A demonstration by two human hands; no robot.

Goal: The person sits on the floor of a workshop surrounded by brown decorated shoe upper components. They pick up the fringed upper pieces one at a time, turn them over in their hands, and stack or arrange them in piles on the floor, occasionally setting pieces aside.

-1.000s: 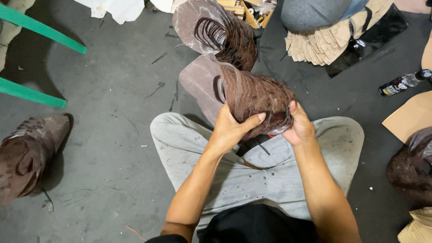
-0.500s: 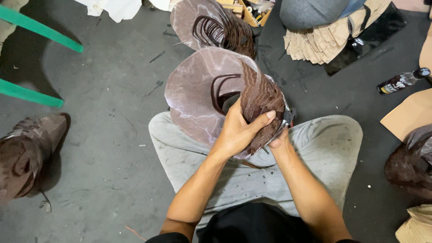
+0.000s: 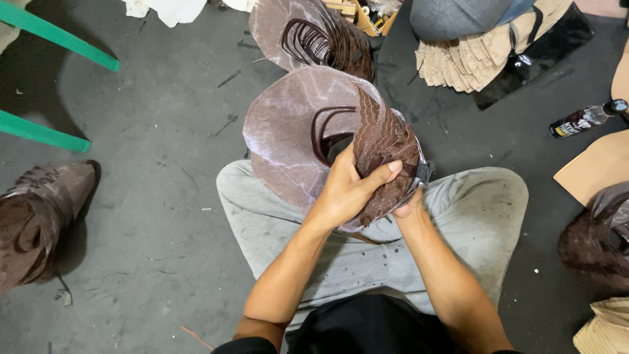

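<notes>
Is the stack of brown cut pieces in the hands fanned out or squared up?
Fanned out: the brown pieces splay in a curved spiral from where the left hand pinches them.

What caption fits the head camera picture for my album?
Seated person's left hand and right hand grip a fanned stack of brown leather pieces over grey trousers.

Even, soft light; sharp view, perhaps slight edge distortion.

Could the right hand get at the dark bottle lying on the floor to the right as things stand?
Probably not at once: the right hand is tucked under the fanned stack of brown pieces, gripping it, and the bottle lies well off to the side. The floor between looks bare.
</notes>
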